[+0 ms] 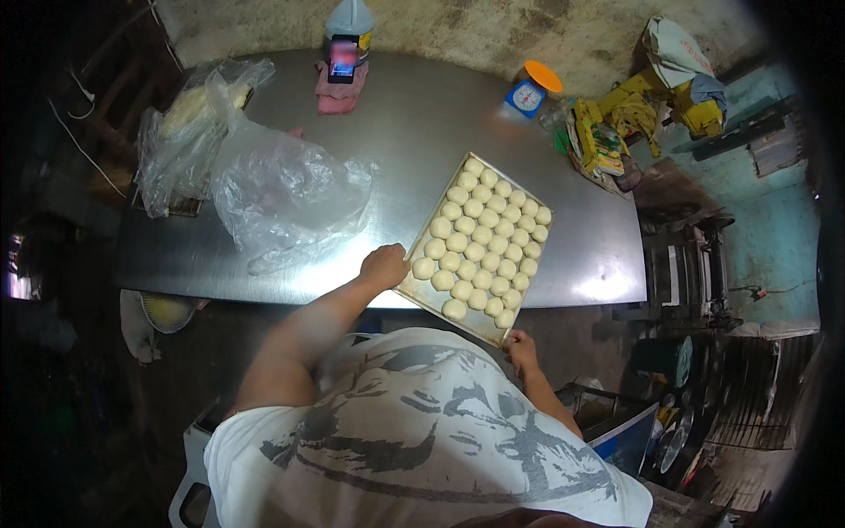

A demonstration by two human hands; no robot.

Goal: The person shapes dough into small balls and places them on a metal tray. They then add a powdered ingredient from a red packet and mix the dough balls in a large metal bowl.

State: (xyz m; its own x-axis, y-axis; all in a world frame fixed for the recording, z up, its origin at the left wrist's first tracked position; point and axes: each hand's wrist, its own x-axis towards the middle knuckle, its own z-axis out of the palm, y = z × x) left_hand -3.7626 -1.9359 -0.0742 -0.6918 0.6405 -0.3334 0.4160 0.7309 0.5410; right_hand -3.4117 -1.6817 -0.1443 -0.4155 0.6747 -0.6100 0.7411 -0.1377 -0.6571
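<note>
A rectangular baking tray [480,332] carries rows of round, pale dough balls [481,235]. It sits slanted across the front edge of the metal table, its near corner sticking out past the edge toward me. My left hand [385,267] is closed round the tray's left rim, with the fingers partly hidden. At the near right corner, my right hand [521,348] pinches the rim. A bare strip of the tray shows along its near side.
Left of the tray, crumpled clear plastic bags [286,194] lie on the steel table [422,114]. Farther back stand a phone [342,60] on a pink cloth [340,95], a jug [350,19] and a blue scale [525,97] with an orange pan. Yellow packages [603,145] crowd the right end.
</note>
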